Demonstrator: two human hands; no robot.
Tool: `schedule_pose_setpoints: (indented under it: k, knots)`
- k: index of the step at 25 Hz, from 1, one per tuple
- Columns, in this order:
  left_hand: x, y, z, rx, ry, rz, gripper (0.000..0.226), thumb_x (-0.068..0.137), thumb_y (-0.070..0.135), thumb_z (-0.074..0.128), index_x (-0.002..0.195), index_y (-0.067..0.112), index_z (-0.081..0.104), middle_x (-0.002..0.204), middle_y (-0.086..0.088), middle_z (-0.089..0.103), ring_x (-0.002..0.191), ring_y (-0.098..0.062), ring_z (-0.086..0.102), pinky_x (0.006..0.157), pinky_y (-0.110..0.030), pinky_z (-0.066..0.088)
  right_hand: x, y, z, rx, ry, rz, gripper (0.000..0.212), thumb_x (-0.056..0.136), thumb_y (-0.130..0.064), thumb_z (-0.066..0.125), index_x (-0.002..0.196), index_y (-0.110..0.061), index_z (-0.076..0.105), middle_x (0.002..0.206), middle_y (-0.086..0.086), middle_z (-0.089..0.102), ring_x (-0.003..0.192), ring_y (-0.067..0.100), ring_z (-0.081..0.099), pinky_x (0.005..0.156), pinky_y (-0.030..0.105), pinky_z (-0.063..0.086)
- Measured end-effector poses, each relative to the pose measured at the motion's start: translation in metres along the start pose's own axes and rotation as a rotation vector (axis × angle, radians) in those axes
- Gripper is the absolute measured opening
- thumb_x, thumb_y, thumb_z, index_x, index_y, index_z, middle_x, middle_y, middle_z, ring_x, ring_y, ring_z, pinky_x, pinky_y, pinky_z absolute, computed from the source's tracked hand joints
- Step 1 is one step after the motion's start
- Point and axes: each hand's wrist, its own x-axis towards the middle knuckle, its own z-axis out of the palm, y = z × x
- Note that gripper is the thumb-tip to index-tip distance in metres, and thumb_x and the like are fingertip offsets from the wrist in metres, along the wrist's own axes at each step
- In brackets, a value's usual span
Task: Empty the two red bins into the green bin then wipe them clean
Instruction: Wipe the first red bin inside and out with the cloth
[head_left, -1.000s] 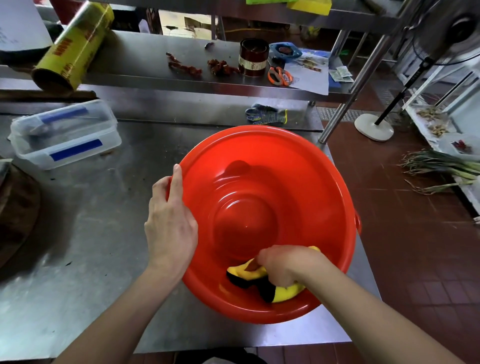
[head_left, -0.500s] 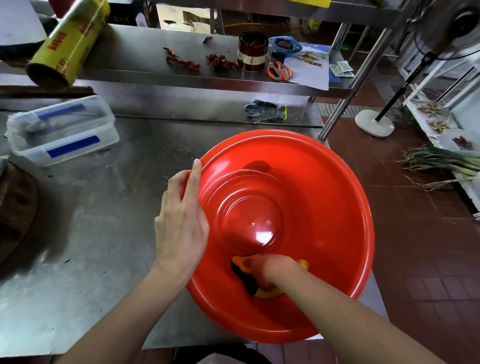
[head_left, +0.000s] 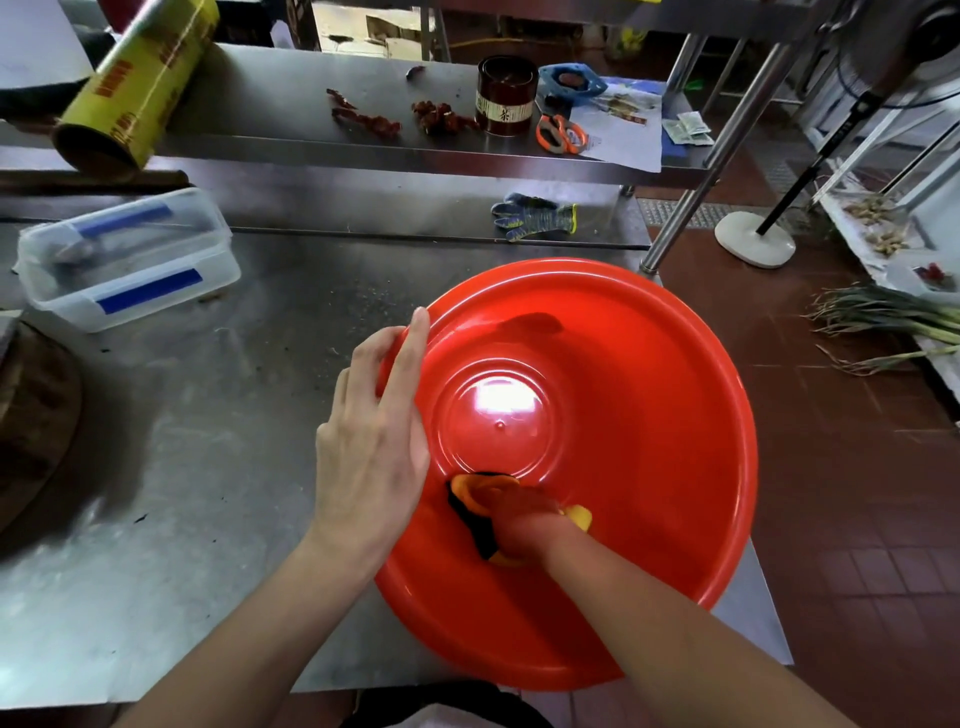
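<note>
Head view: I see the red bin (head_left: 623, 415) on the steel table (head_left: 208, 467), tilted toward me, its near and right rim hanging past the table's edges over the tiled floor (head_left: 857, 519). My left hand (head_left: 374, 457) grips the bin's left rim, fingers straight along it, thumb hidden. My right hand (head_left: 524, 519) is curled around a yellow-black cloth (head_left: 475, 512), pressed on the inner wall just below the base ring. Bare tabletop lies left of the bin; a clear box (head_left: 130, 260) sits well apart at far left, a glove (head_left: 535, 215) behind.
</note>
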Motion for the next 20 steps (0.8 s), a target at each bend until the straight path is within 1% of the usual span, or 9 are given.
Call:
schedule_pose_setpoints:
  k: [1, 3, 6, 9, 12, 15, 18, 20]
  knots:
    - [-0.001, -0.001, -0.001, 0.01, -0.003, 0.027, 0.076, 0.089, -0.008, 0.054, 0.157, 0.021, 0.036, 0.138, -0.008, 0.049, 0.112, -0.03, 0.058, 0.056, -0.051, 0.057, 0.002, -0.006, -0.001, -0.019, 0.0, 0.01, 0.072, 0.097, -0.03, 0.056, 0.156, -0.047, 0.019, 0.167, -0.01, 0.018, 0.151, 0.024, 0.026, 0.121, 0.05, 0.026]
    - [-0.001, 0.002, -0.006, 0.066, -0.012, 0.063, 0.078, 0.088, -0.008, 0.054, 0.158, 0.021, 0.034, 0.139, -0.008, 0.048, 0.111, -0.03, 0.058, 0.052, -0.048, 0.056, 0.011, -0.013, -0.001, -0.031, 0.011, 0.041, 0.065, 0.1, -0.026, 0.05, 0.156, -0.044, 0.023, 0.166, -0.007, 0.021, 0.15, 0.027, 0.028, 0.12, 0.05, 0.027]
    - [-0.006, 0.015, -0.008, 0.12, -0.05, 0.102, 0.087, 0.082, -0.011, 0.061, 0.158, 0.023, 0.034, 0.141, -0.004, 0.048, 0.105, -0.027, 0.058, 0.047, -0.043, 0.055, 0.01, -0.013, 0.007, -0.048, 0.05, 0.107, 0.059, 0.1, -0.023, 0.045, 0.154, -0.041, 0.028, 0.16, 0.004, 0.035, 0.14, 0.033, 0.044, 0.113, 0.048, 0.036]
    - [-0.016, 0.033, -0.004, 0.152, -0.107, 0.149, 0.094, 0.08, -0.009, 0.069, 0.158, 0.028, 0.032, 0.142, -0.002, 0.047, 0.103, -0.026, 0.058, 0.047, -0.04, 0.055, 0.012, -0.007, 0.017, 0.012, 0.089, 0.11, 0.057, 0.099, -0.025, 0.044, 0.152, -0.041, 0.031, 0.155, 0.006, 0.041, 0.13, 0.034, 0.053, 0.107, 0.048, 0.043]
    - [-0.014, 0.039, -0.001, 0.134, -0.117, 0.132, 0.094, 0.084, -0.005, 0.069, 0.158, 0.035, 0.029, 0.137, -0.004, 0.05, 0.103, -0.026, 0.061, 0.052, -0.042, 0.057, 0.015, -0.002, 0.018, 0.047, 0.095, 0.098, 0.062, 0.096, -0.024, 0.046, 0.153, -0.044, 0.029, 0.157, 0.005, 0.037, 0.131, 0.033, 0.052, 0.107, 0.049, 0.044]
    - [-0.011, 0.04, 0.001, 0.188, -0.133, 0.12, 0.097, 0.084, -0.008, 0.067, 0.159, 0.036, 0.025, 0.136, -0.005, 0.053, 0.102, -0.026, 0.063, 0.054, -0.04, 0.054, 0.015, 0.003, 0.017, 0.018, 0.123, 0.063, 0.068, 0.095, -0.021, 0.047, 0.154, -0.045, 0.026, 0.158, 0.006, 0.036, 0.133, 0.033, 0.051, 0.108, 0.049, 0.043]
    - [-0.012, 0.044, 0.001, 0.234, -0.136, 0.096, 0.1, 0.082, -0.01, 0.064, 0.16, 0.036, 0.022, 0.135, -0.008, 0.051, 0.096, -0.028, 0.062, 0.053, -0.042, 0.054, 0.015, 0.006, 0.017, 0.005, 0.105, 0.035, 0.065, 0.097, -0.018, 0.045, 0.155, -0.044, 0.028, 0.159, 0.006, 0.035, 0.132, 0.034, 0.052, 0.108, 0.048, 0.042]
    - [-0.009, 0.044, 0.002, 0.234, -0.124, 0.073, 0.101, 0.081, -0.011, 0.061, 0.16, 0.035, 0.021, 0.134, -0.008, 0.049, 0.091, -0.028, 0.06, 0.052, -0.043, 0.053, 0.01, 0.009, 0.011, -0.013, 0.094, 0.013, 0.064, 0.098, -0.017, 0.045, 0.154, -0.044, 0.029, 0.16, 0.006, 0.035, 0.135, 0.033, 0.05, 0.11, 0.045, 0.041]
